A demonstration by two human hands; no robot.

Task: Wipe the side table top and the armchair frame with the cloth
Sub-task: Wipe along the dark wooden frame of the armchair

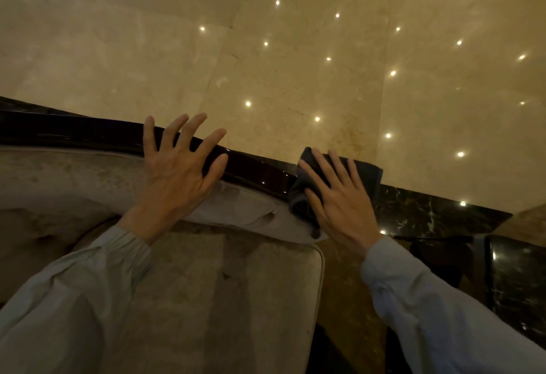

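The armchair's dark glossy wooden frame [254,171] curves along the top of its padded back. My left hand [177,164] rests flat on the frame and the upholstery, fingers spread, holding nothing. My right hand [336,196] presses a dark grey cloth [369,171] against the right end of the frame, fingers spread over the cloth. Part of the cloth bunches below my palm. A dark marble surface [517,279] with a black edge, at the lower right, may be the side table; I cannot tell.
The beige seat cushion [236,300] and padded back [74,175] fill the lower left. Polished beige marble floor [295,63] with reflected ceiling lights lies beyond the chair. A dark marble border strip [437,211] runs behind the chair's right end.
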